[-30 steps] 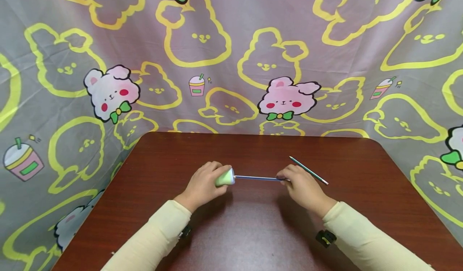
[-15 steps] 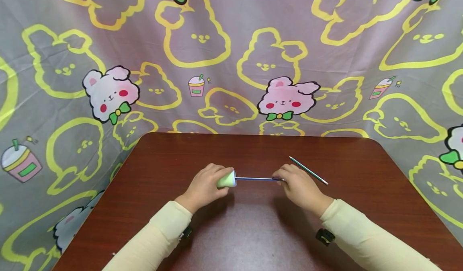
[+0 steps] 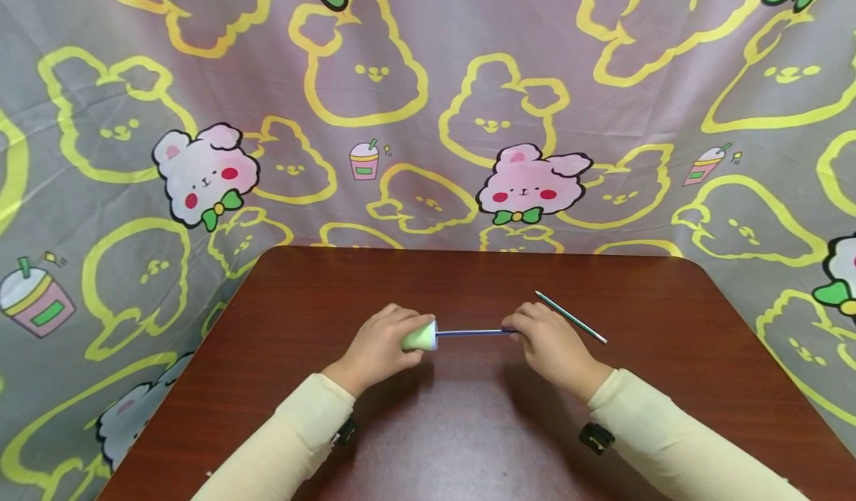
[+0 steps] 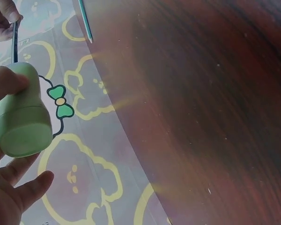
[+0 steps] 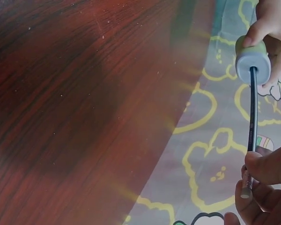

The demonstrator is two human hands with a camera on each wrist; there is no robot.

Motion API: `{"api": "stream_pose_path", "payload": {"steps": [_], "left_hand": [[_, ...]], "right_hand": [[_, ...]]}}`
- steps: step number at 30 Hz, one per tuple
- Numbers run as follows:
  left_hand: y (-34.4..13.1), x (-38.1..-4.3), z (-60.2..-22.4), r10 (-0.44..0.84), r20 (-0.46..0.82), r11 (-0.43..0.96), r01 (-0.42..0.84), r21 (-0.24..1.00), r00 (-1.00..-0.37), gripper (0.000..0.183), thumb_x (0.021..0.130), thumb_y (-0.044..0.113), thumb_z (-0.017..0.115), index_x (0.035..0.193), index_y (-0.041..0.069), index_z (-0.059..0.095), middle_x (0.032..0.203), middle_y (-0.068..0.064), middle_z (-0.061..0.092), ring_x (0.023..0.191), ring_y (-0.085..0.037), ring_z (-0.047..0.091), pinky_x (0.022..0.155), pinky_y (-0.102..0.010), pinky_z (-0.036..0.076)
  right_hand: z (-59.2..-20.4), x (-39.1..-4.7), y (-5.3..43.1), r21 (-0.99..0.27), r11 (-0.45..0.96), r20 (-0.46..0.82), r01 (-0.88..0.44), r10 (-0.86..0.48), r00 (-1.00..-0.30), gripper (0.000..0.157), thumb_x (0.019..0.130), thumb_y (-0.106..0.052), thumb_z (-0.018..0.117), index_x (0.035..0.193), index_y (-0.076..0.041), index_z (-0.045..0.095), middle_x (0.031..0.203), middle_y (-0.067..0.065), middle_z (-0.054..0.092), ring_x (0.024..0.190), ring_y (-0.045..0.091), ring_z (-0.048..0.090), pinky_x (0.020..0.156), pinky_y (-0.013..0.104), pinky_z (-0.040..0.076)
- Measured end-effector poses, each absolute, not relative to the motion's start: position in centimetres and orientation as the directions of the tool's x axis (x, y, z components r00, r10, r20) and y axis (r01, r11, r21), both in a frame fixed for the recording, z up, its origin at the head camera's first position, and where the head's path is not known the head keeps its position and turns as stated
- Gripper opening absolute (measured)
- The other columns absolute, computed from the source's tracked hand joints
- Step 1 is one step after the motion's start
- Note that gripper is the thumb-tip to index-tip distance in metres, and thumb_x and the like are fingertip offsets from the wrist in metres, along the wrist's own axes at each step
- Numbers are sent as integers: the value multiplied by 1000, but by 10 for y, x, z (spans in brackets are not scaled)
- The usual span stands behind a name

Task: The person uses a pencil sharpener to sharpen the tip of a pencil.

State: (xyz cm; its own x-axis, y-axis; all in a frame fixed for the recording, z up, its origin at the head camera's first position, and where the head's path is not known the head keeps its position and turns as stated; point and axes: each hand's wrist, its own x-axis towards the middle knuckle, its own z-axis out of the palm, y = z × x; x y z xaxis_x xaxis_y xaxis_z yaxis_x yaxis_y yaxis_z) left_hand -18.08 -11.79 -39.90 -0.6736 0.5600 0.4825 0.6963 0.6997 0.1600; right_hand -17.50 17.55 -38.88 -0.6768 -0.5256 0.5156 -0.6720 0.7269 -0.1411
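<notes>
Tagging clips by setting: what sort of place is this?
Probably a makeshift tabletop workspace, curtained off: cartoon-print fabric hangs behind and beside a wood-look table, with a loose pencil lying on it.

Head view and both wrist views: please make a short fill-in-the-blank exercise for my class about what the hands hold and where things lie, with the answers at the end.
1. The left hand holds a device whose main colour is ____.
2. The dark pencil runs from the fingers of the right hand into the ____.
3. The loose pencil lies on the table, nearer the ____ hand.

Missing words: green; device; right.
</notes>
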Motion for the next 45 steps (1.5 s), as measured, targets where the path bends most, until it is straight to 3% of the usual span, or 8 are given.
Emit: {"api": "stream_pose_path", "payload": {"steps": [8, 15, 24, 37, 45], "left_hand": [[-117, -179, -398, 578, 450, 688, 703, 179, -680, 49, 71, 20, 81, 118, 13, 70, 105, -2, 70, 93, -18, 59, 79, -34, 51], [-114, -180, -398, 565, 498, 689, 708, 152, -658, 50, 67, 19, 82, 115, 12, 71, 100, -2, 71, 88, -18, 60, 76, -34, 52], [-110, -179, -397, 573, 503, 688, 713, 135, -647, 50, 66, 19, 83, 114, 11, 71, 99, -2, 71, 87, -18, 61, 80, -34, 51], [-112, -181, -395, 540, 485, 708, 683, 181, -688, 49, 67, 18, 81, 115, 13, 70, 102, -1, 70, 91, -18, 60, 79, -35, 51], [-120, -179, -391, 504, 429, 714, 641, 282, -750, 50, 69, 17, 82, 118, 13, 69, 104, 0, 70, 93, -19, 60, 76, -35, 51]], "right_hand": [[-389, -174, 174, -125, 733, 527, -668, -522, -671, 22, 76, 9, 70, 94, -5, 72, 86, 3, 63, 80, 21, 58, 69, 36, 49], [-388, -170, 171, -146, 747, 504, -648, -508, -699, 25, 76, 10, 70, 96, -5, 73, 87, 4, 64, 80, 21, 59, 68, 36, 49], [-389, -172, 168, -91, 728, 554, -679, -530, -642, 28, 72, 12, 71, 94, -4, 73, 84, 5, 63, 77, 21, 58, 66, 35, 49], [-395, -178, 176, -107, 726, 577, -680, -511, -637, 23, 74, -2, 78, 95, -10, 73, 89, 0, 65, 81, 20, 60, 66, 36, 48], [-395, -178, 182, -24, 673, 674, -740, -536, -509, 24, 73, -4, 79, 95, -11, 72, 91, -1, 66, 85, 20, 61, 73, 43, 46]]}}
